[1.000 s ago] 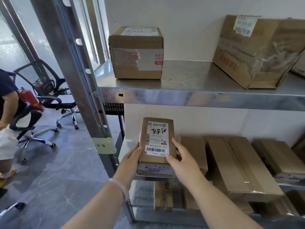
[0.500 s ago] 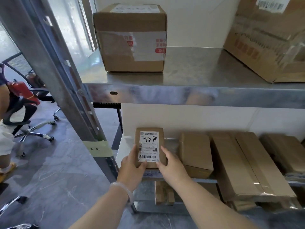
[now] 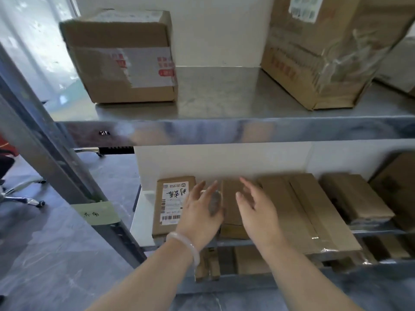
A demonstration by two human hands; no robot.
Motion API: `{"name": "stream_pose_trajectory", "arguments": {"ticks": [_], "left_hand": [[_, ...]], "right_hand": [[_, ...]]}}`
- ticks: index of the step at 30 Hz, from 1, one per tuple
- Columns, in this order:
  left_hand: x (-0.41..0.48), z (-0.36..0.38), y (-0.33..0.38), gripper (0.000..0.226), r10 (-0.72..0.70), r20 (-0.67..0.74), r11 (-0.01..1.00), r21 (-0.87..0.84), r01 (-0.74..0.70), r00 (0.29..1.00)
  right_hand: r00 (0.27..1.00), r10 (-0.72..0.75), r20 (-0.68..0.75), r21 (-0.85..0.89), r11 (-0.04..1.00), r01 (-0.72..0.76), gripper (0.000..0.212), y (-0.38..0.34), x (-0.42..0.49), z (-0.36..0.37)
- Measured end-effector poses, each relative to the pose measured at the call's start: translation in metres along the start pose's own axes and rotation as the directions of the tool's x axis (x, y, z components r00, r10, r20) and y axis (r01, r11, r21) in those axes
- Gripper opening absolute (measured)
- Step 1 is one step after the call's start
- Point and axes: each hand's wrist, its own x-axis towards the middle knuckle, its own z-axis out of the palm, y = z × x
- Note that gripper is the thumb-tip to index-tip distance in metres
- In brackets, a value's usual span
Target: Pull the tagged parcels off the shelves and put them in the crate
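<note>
A small flat parcel [image 3: 170, 204] with a white barcode label lies at the left end of the middle shelf [image 3: 140, 223]. My left hand [image 3: 199, 212] hovers just right of it with fingers spread, holding nothing. My right hand [image 3: 256, 207] is open too, above a plain brown parcel [image 3: 231, 205] that lies between the two hands. No crate is in view.
Long flat cartons [image 3: 303, 212] fill the middle shelf to the right. The top shelf [image 3: 224, 129] carries a taped box [image 3: 121, 57] on the left and a big labelled carton [image 3: 325, 48] on the right. A slanted steel post [image 3: 56, 158] with a green tag [image 3: 96, 213] stands at the left.
Both hands let go of the labelled parcel, which now lies on the middle shelf. They have moved right and opened. The camera has come closer to the shelves.
</note>
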Motion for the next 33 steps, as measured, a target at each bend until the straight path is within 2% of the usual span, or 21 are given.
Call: {"name": "stream_pose_trajectory", "arguments": {"ticks": [4,8,16,19,22,25,28,30,33], "left_hand": [[0.012,0.036,0.024,0.072,-0.087,0.141,0.996,0.023,0.085,0.986],[0.021,0.067,0.036,0.078,-0.233,0.137,0.972,0.073,0.224,0.963],[0.033,0.102,0.043,0.099,-0.370,0.071,0.900,0.274,0.339,0.926],[0.034,0.108,0.039,0.110,-0.389,0.048,0.885,0.298,0.359,0.920],[0.034,0.107,0.036,0.111,-0.390,0.044,0.888,0.281,0.364,0.920],[0.030,0.097,0.031,0.108,-0.397,0.024,0.908,0.152,0.389,0.917],[0.023,0.081,0.024,0.101,-0.354,0.061,0.923,-0.140,0.359,0.933],[0.017,0.070,0.025,0.095,-0.343,0.077,0.871,-0.346,0.348,0.936],[0.011,0.055,0.030,0.087,-0.329,0.072,0.789,-0.527,0.317,0.941]], "right_hand": [[0.995,0.071,-0.073,0.015,0.997,-0.070,0.040,0.022,-0.003,-0.030],[0.997,0.068,-0.048,0.053,0.996,-0.066,0.042,0.037,-0.009,-0.049],[0.996,0.083,-0.041,0.069,0.994,-0.080,0.038,0.057,-0.007,-0.069],[0.997,0.071,-0.018,0.086,0.994,-0.069,0.036,0.060,-0.005,-0.074],[0.998,0.056,-0.018,0.098,0.994,-0.054,0.033,0.061,-0.004,-0.077],[0.999,0.048,-0.014,0.091,0.995,-0.047,0.031,0.062,-0.003,-0.079],[0.998,0.057,0.008,0.047,0.997,-0.057,0.033,0.060,-0.001,-0.081],[0.996,0.081,0.024,0.024,0.996,-0.081,0.036,0.057,0.002,-0.081],[0.992,0.105,0.073,-0.012,0.994,-0.105,0.041,0.050,0.006,-0.076]]}}
